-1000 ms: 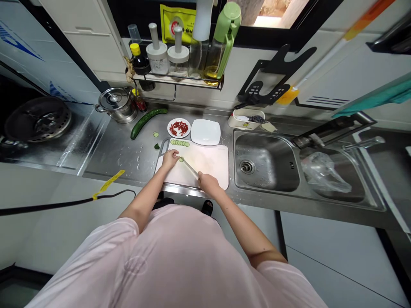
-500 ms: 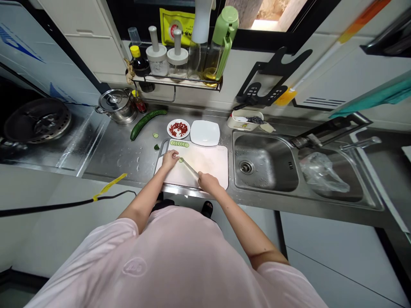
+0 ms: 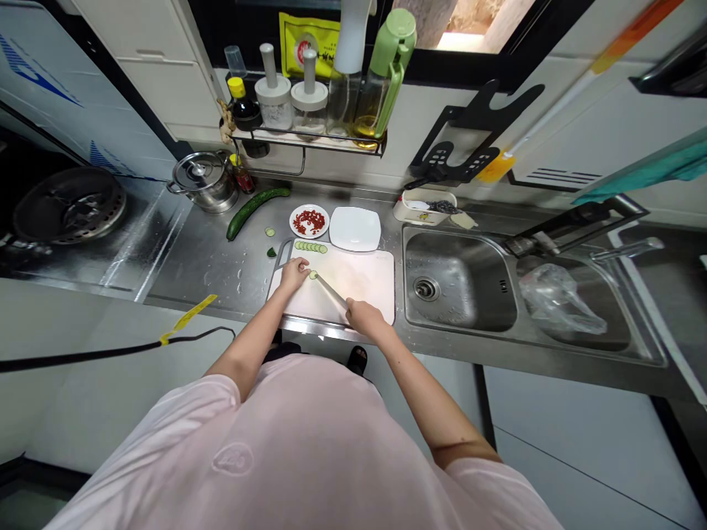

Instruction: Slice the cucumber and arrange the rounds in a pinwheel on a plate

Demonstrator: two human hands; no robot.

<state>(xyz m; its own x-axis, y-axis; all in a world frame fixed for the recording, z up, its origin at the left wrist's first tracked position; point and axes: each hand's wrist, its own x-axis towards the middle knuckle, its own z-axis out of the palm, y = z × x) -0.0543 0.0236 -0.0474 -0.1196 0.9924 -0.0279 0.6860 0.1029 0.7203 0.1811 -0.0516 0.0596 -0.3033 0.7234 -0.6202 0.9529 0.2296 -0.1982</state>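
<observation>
Left hand (image 3: 294, 275): I see it bent over the white flat cutting board (image 3: 361, 283); from here I can't tell if its fingers pinch anything.
Right hand (image 3: 364, 318): I have its fingers wrapped around the end of the long silver metal knife (image 3: 330, 291).
Small round pale-green cucumber slice (image 3: 313, 274): at the knife's tip, near my left hand.
Row of round green slices (image 3: 311, 247): along the board's far edge.

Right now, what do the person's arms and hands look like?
Both arms come out of short, pale pink sleeves, part of a pink shirt with an oval mark on its front. Below the sleeves the arms are bare. The left hand and right hand wear no gloves, and I see no watch. Rings would be too small to tell.
</observation>
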